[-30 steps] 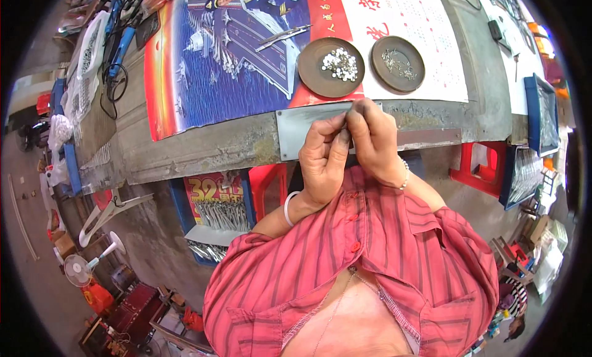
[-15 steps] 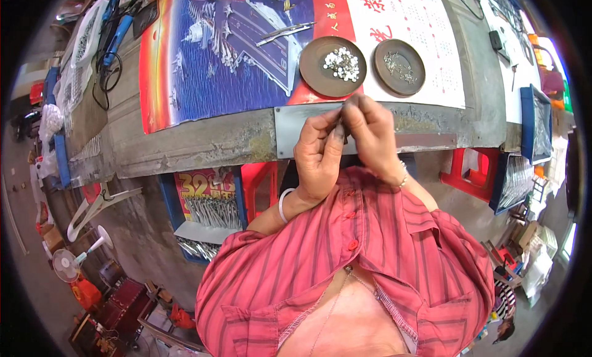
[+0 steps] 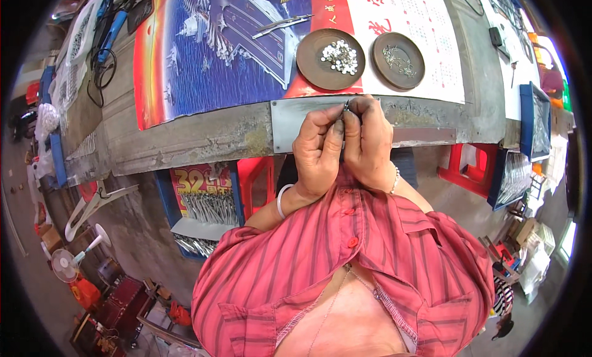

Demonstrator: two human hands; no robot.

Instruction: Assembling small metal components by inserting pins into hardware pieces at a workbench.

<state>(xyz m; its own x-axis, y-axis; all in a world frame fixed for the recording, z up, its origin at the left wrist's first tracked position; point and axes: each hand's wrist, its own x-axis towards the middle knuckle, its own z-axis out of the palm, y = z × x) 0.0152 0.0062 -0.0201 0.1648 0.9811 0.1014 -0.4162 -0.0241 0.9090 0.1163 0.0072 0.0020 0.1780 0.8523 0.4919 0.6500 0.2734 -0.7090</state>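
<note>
The left hand [image 3: 317,154] and right hand [image 3: 371,140] met near the frame's middle, by the bench [image 3: 209,144]. Their fingers were curled and pinched together at a tiny dark thing [image 3: 346,106], too small to name. Above sat two brown dishes [image 3: 308,69], holding little bits [image 3: 340,57].

left hand [image 3: 316,151]: fingers are curled, thumb and forefinger pinched
right hand [image 3: 372,140]: fingers are bent, fingertips held close beside the left's
forearms [image 3: 412,195]: both are angled inward
</note>
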